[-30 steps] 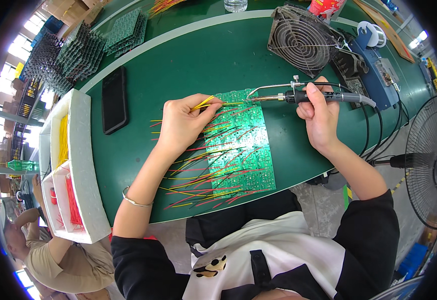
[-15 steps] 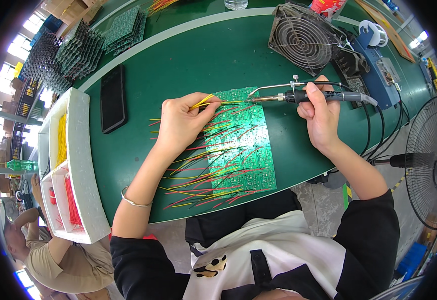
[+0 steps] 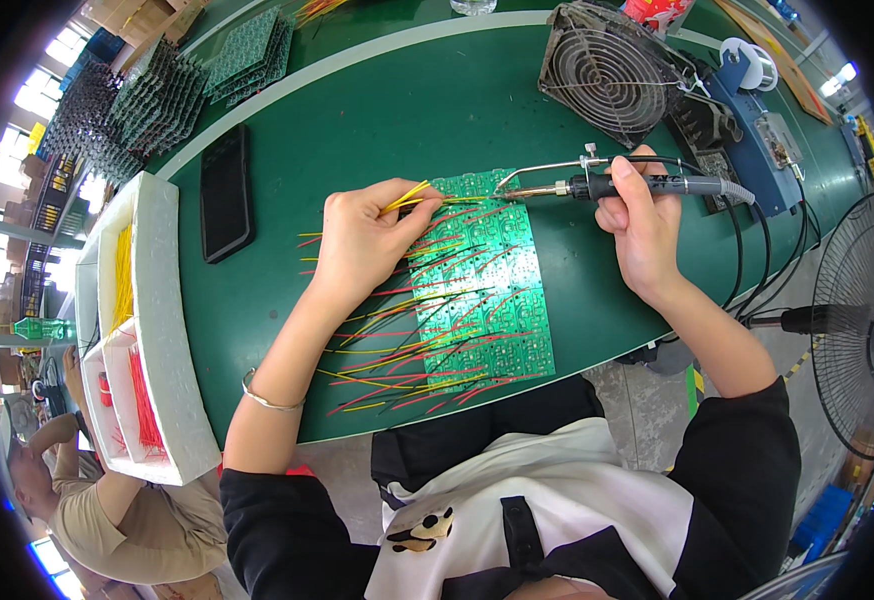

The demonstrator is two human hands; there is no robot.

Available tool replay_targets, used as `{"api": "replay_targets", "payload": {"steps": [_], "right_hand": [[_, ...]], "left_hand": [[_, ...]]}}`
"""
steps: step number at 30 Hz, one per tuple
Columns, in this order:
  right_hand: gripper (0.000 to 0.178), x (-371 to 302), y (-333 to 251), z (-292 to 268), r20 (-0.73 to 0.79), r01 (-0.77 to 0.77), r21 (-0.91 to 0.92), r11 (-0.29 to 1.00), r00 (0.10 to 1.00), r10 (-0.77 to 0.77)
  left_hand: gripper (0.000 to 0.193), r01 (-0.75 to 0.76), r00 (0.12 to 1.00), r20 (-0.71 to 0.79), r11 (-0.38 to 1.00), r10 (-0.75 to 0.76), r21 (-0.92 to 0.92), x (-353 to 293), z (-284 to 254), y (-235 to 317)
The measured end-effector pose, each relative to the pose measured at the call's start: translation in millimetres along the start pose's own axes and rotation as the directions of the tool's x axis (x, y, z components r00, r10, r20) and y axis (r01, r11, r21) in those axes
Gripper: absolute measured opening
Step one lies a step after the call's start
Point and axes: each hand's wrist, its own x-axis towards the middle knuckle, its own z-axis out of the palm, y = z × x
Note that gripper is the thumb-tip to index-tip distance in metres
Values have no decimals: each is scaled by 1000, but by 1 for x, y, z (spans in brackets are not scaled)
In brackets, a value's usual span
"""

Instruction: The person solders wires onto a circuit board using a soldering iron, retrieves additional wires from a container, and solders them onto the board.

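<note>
A green circuit board panel [image 3: 517, 330] lies on the table, with red, yellow and black wires attached and sticking out past its left side. At its far left edge, my left hand [image 3: 367, 230] pinches several yellow wires [image 3: 412, 198], one of them reaching over the board. My right hand [image 3: 642, 220] is wrapped round a soldering iron [image 3: 597, 188] with a solder feed tube [image 3: 547, 173] on it. The iron points left, and its tip is at the board's far part, by the end of that yellow wire. Whether tip and wire touch is too small to tell.
A white foam box [image 3: 187, 400] with yellow and red wires stands at the left, beside a black phone [image 3: 227, 195]. A dusty fan [image 3: 607, 75] and a blue soldering unit [image 3: 757, 150] are at the far right. Another person [image 3: 127, 520] sits at the lower left.
Almost nothing differs. Both hands stay in place, the left on the yellow wires and the right on the soldering iron, with its tip at the same spot on the board.
</note>
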Motion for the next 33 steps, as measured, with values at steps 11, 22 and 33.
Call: {"api": "replay_targets", "payload": {"steps": [11,22,33], "right_hand": [[20,3,1,-4,-38,-51,39,998,998,52],[22,6,-2,0,-57,-56,24,998,997,57],[18,1,-7,-13,-111,14,198,980,994,9]], "left_hand": [[9,-2,1000,-2,1000,2,22,0,1,0],[22,-51,997,-59,998,54,37,1,-13,5],[24,-76,940,-340,954,-29,-291,3,-72,2]]}}
